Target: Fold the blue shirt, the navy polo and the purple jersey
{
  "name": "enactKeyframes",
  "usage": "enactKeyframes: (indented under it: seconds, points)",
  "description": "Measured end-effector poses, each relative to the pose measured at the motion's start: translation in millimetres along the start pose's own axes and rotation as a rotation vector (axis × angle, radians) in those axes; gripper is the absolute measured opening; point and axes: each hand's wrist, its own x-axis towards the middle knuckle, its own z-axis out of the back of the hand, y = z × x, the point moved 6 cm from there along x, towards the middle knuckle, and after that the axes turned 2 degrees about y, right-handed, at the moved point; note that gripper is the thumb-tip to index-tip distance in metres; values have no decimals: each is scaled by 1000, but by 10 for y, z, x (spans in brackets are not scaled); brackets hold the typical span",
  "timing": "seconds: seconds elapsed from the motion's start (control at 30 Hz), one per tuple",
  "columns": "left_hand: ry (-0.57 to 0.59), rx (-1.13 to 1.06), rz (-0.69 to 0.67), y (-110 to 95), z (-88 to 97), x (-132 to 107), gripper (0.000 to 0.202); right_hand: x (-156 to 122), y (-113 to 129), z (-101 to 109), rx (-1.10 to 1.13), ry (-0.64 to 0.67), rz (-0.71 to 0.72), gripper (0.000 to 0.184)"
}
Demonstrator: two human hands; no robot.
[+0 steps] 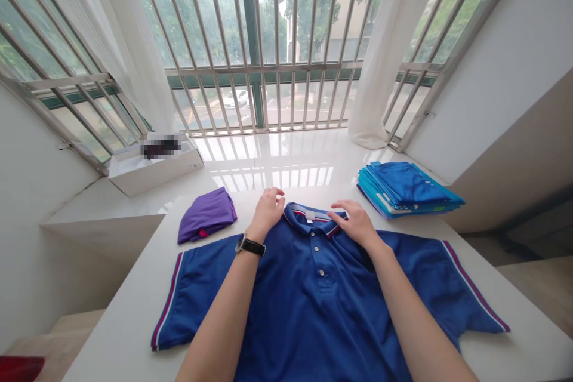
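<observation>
A dark blue polo shirt [286, 304] lies spread front side up on the white table, its sleeves out to both sides. Its collar [298, 219] has white and red stripes, and pale buttons run down the placket. My left hand [268, 212], below a wrist with a black-strapped watch [249, 245], is at the left side of the collar, fingers loosely bent and apart. At the collar's right side, my right hand [356, 222] has its thumb and fingers spread, the thumb touching the collar. My forearms cover parts of the shirt's body.
A folded purple garment [208, 215] lies at the table's back left. Several folded blue garments [407, 188] are stacked at the back right. Behind, a white box [156, 174] with a blurred item stands on the window ledge [277, 161], before a barred window and white curtains.
</observation>
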Motion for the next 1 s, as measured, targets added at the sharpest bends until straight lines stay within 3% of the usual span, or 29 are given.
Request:
enactKeyframes:
  seconds: [0.1, 0.2, 0.3, 0.4, 0.53, 0.7, 0.83, 1.0]
  points:
    - [25, -5, -118, -284, -30, -49, 13, -15, -142, -4, 23, -33, -177, 48]
    - [161, -21, -205, -552, -292, -184, 19, -23, -207, -31, 160, -12, -333, 45]
    - [345, 83, -276, -711, -657, -371, 34, 9, -142, -3, 280, -13, -320, 45]
    - [433, 236, -307, -743, -862, -488, 31, 32, -81, 68, 492, -56, -314, 48]
    - [433, 262, -329, -767, -849, -500, 19, -7, -92, 86, 743, -22, -466, 55]
    - [435, 338, -371, -850, -841, -534, 22, -120, -72, 21, 675, 223, -631, 61]
    - [494, 422, -471, -930, -899, -631, 32, -142, -8, 42, 693, 251, -622, 58]
    - [566, 506, -539, -965, -908, -692, 30, -97, 47, 58, 640, 222, -519, 52]
